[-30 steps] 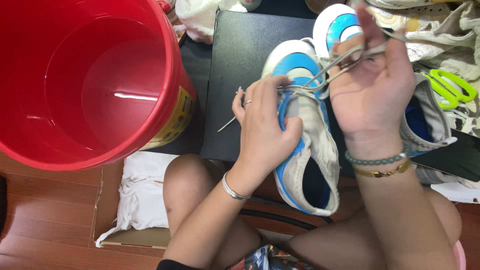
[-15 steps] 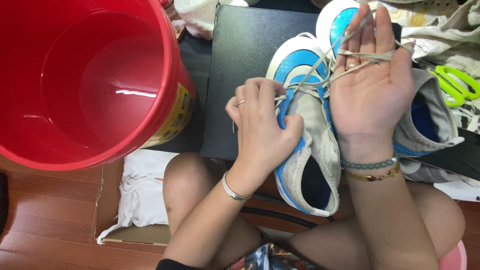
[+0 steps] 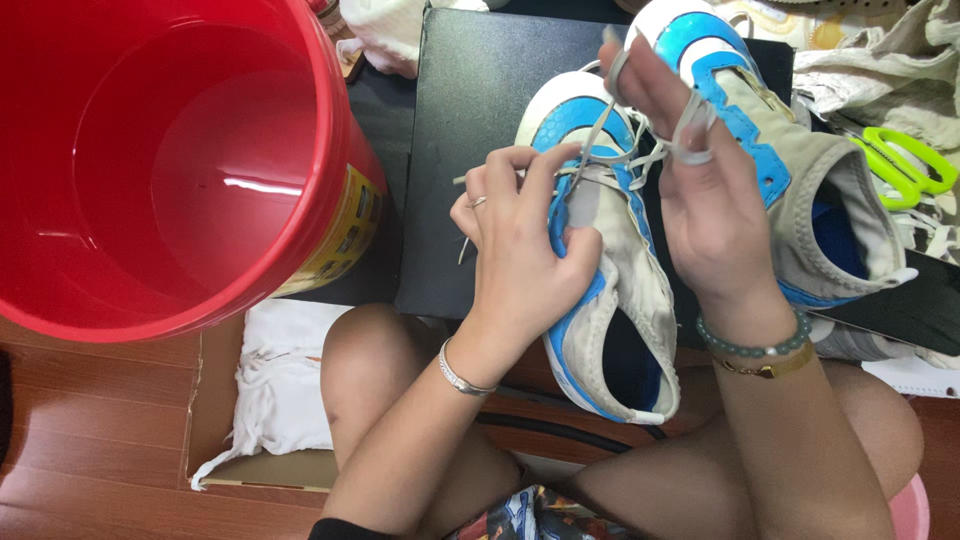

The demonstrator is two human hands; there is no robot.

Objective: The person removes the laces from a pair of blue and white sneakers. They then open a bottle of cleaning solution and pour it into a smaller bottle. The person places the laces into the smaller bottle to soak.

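A worn white and blue sneaker (image 3: 610,330) lies toe-away on a black box lid (image 3: 470,130). My left hand (image 3: 520,250) grips its upper near the eyelets and pinches one end of the pale shoelace (image 3: 600,135). My right hand (image 3: 700,190) is raised over the tongue with the shoelace looped around its fingers and pulled taut. A second matching sneaker (image 3: 800,160) lies just to the right, partly behind my right hand.
A large red bucket (image 3: 170,160) with water in it stands at the left. Green-handled scissors (image 3: 905,165) lie on crumpled cloth at the right. A white rag (image 3: 275,390) sits on cardboard by my left knee. The floor is wooden.
My right hand has turned and lifted, drawing the lace further out of the eyelets. My left hand has slid down along the shoe's upper.
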